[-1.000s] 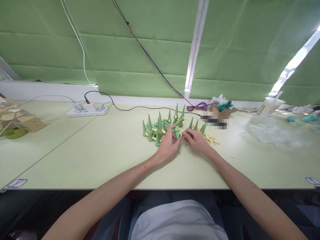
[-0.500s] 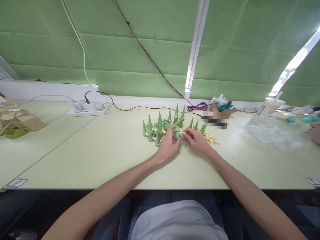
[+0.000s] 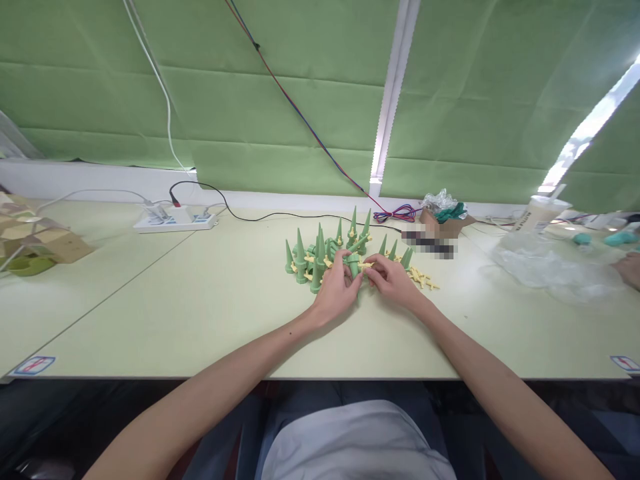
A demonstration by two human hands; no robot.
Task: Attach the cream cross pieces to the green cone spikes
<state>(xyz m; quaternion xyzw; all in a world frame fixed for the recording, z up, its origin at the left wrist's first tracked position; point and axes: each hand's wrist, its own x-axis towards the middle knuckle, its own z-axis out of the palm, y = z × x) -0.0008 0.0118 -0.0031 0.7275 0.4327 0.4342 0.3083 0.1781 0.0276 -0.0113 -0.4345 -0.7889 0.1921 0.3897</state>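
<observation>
Green cone piece (image 3: 355,266), head view: held above the table (image 3: 225,320), in front of the person, between the two hands and at the near side of a cluster of similar parts.

Left hand (image 3: 334,293): thumb and fingers closed around the cone piece. Right hand (image 3: 395,281): fingertips pinched together on a small yellow piece (image 3: 365,265) at the cone piece's side. Whether that yellow piece is seated or only touching, cannot tell.

State of the parts: standing green cones (image 3: 300,257) grouped beyond and beside the left hand, many with yellow bits at their sides. More green cones (image 3: 383,246) stand just beyond the right hand. Loose yellow pieces (image 3: 424,278) lie in a small heap beside the right hand, apart from any cone. By this, a good share appears paired and some yellow pieces remain unpaired; exact count hidden by overlap and fingers.

Direction: held piece's narrow end points towards the near table edge, wide collar away from the person. Long axis runs roughly near to far; its tilt cannot be judged. Most grouped cones stand upright, tips up.

Surroundings: power strip (image 3: 175,223) at far left; clear plastic (image 3: 550,267) to the right, another person's hand (image 3: 630,269) beside it.
</observation>
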